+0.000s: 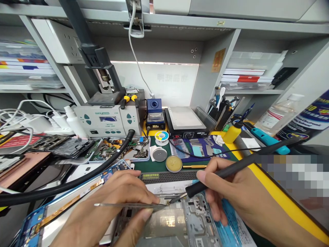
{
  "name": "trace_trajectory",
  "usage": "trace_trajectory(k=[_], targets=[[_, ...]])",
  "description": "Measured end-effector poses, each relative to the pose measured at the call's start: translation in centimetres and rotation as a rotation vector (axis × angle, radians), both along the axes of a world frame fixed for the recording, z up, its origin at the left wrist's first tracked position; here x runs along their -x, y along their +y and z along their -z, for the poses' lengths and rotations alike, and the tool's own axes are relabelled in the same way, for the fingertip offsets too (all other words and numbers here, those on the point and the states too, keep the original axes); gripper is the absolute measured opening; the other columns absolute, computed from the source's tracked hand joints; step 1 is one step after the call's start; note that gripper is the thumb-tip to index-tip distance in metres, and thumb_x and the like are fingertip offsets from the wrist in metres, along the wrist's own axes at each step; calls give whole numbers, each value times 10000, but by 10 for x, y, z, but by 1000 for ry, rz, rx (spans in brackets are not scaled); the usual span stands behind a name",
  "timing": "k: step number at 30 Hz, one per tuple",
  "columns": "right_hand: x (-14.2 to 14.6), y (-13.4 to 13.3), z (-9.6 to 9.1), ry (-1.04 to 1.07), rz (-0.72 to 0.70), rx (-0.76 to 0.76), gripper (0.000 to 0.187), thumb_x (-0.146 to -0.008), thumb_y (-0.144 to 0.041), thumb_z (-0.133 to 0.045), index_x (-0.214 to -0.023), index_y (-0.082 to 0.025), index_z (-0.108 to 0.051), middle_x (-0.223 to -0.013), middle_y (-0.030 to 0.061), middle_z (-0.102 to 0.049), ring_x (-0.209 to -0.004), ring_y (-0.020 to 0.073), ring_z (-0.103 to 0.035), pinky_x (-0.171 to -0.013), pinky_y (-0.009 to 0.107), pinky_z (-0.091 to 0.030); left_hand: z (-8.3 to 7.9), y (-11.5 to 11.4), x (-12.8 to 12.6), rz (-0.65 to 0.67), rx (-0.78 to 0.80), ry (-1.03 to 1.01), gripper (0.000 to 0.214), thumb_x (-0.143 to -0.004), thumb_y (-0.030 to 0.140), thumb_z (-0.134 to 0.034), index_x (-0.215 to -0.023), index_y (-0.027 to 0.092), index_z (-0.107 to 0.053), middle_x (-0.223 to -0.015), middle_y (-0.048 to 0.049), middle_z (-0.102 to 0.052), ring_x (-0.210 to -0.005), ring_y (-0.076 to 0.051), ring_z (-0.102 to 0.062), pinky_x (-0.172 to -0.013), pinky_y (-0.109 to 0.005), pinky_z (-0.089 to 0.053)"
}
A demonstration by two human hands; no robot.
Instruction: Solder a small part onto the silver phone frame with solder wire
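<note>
My left hand (113,206) is closed on thin metal tweezers (128,205), whose tips meet a spot on the opened phone board (185,219) at the bottom centre. My right hand (231,195) grips a black soldering iron (241,164) like a pen. Its fine tip touches the same spot at the board's top edge, right by the tweezer tips. The iron's cable runs off to the right.
A round tin of flux (174,163), a solder reel (161,136), a soldering station (155,118) and a black hot plate (186,121) stand behind. A thick black hose (77,181) crosses the left. Trays of parts (120,149) and a yellow bottle (232,133) flank the green mat.
</note>
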State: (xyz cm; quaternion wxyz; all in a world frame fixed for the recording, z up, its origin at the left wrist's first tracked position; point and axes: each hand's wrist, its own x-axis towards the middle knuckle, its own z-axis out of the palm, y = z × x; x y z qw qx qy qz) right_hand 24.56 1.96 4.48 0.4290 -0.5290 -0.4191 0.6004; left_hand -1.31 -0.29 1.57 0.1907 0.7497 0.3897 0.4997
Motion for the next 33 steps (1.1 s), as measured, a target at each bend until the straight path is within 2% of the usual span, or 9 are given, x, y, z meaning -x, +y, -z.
trace_trajectory(k=[10, 16, 20, 24, 28, 30, 33], targets=[[0, -1, -1, -5, -8, -11, 391, -728, -310, -1007, -643, -209, -638, -490, -36, -694, -352, 126, -625, -330, 165, -483, 1, 0, 2, 17, 19, 48, 220, -1019, 153, -599, -1028, 339, -717, -931, 66, -858, -894, -200, -762, -1062, -373, -503], [1, -6, -7, -112, -18, -21, 369, -725, -357, -1021, -672, -226, -680, -470, -34, -678, -404, 149, -647, -386, 197, -507, -2, -1, 1, -19, 1, 69, 201, -1007, 172, -611, -1013, 334, -730, -933, 63, -862, -931, -205, -752, -1041, -352, -524], [2, -12, -9, -201, 4, -47, 360, -702, -388, -1019, -641, -247, -693, -456, -21, -665, -408, 171, -635, -401, 242, -520, 0, -2, -1, -52, -40, 99, 243, -982, 109, -613, -1009, 331, -710, -915, 73, -846, -954, -190, -764, -1042, -337, -546], [-1, -15, -7, -317, 5, -153, 283, -726, -375, -972, -643, -264, -726, -474, -13, -680, -428, 158, -601, -431, 246, -495, 2, -1, 4, -30, -154, 185, 358, -926, 34, -600, -1115, 328, -675, -915, 66, -829, -903, -190, -788, -1098, -400, -592], [-3, -18, -7, -407, -58, -279, 199, -759, -364, -915, -669, -296, -751, -491, -13, -681, -459, 184, -602, -447, 283, -478, 3, 3, 14, 14, -228, 288, 330, -928, 83, -658, -1142, 331, -699, -946, 68, -825, -990, -165, -796, -1066, -280, -594], [-1, -20, -9, -451, -2, -315, 164, -750, -367, -881, -656, -311, -759, -495, -20, -677, -467, 184, -604, -464, 296, -469, 4, 4, 17, 14, -225, 280, 322, -928, 88, -660, -1133, 332, -704, -978, 74, -819, -1027, -155, -778, -1096, -266, -570], [2, -27, -10, -513, 53, -366, 121, -733, -345, -834, -629, -330, -775, -534, -30, -700, -491, 176, -629, -512, 306, -481, 9, 2, 15, 22, -161, 220, 361, -952, 59, -613, -1170, 341, -674, -1024, 85, -816, -1068, -162, -756, -1177, -324, -520]])
